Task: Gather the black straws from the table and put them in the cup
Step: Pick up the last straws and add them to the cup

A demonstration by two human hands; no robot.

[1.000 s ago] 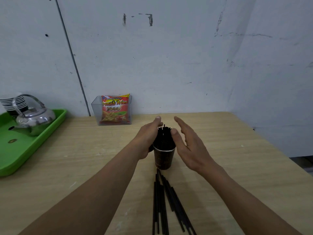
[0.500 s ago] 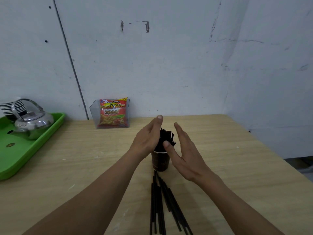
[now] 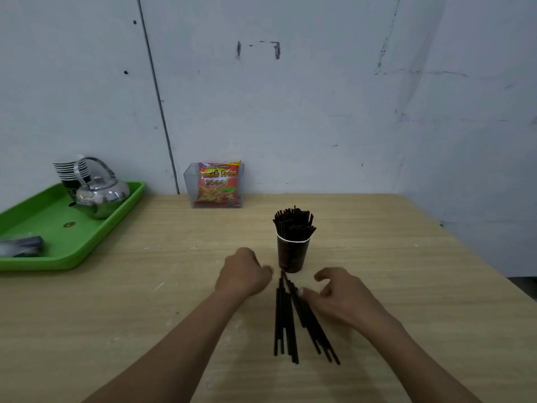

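Nearest the camera, two bare forearms reach forward over the pale wood-grain bench (image 3: 406, 257). Between them lies a loose bundle of thin black plastic straws (image 3: 293, 321), flat on the bench and fanned slightly, their far ends converging just in front of the cup and their near ends spread apart.

The right hand (image 3: 341, 298) hovers low over the right side of that bundle, palm down, fingers curled and loosely spread; its thumb tip (image 3: 300, 292) touches or nearly touches the top of the rightmost straws, but nothing is clasped in it. The left hand (image 3: 244, 274) sits just left of the far ends of the straws, knuckles up, fingers curled under in a loose fist; whether it holds anything cannot be told from this angle, and it appears empty.

Just beyond the hands stands a dark brown paper cup with a white rim (image 3: 292, 254), upright, and packed with a dense sheaf of black straws (image 3: 293, 221) that stick up above the rim and splay outward a little.

Farther back, against the wall, a clear plastic box (image 3: 190, 184) holds a red and orange snack packet printed with French fries (image 3: 218, 183). At the far left a bright green plastic tray (image 3: 43, 228) carries a shiny metal kettle (image 3: 100, 194), a stack of dark paper cups with white rims (image 3: 69, 170) behind it, and a blurred dark object (image 3: 21, 245) near its front edge. A scuffed grey-white wall (image 3: 290, 112) closes off the back and right.
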